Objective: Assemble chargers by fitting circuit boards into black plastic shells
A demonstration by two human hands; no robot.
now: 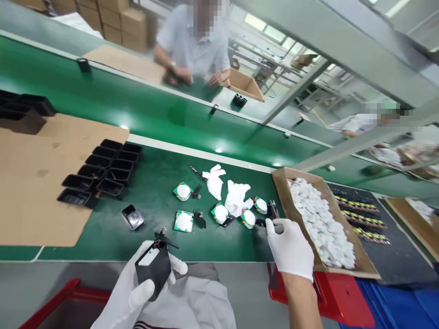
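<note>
My left hand (137, 292), in a white glove, is wrapped round a black box (156, 272) near the table's front edge; a white piece and a dark part with wires show at its open top. My gloved right hand (291, 244) has thumb and fingers closed at a small black part (261, 222), beside a round white piece on a green board (248, 219). More such pieces lie to the left, among them one on a square green board (184, 221). White gloves (236, 197) lie behind them. A small black case (132, 216) rests at the left.
Black trays (91, 172) stand in rows on cardboard (41, 183) at the left. A carton of white pieces (322, 224) is at the right, beside a black mat (394, 246). Across the green divider, a person (195, 50) works. Red bins sit below the table.
</note>
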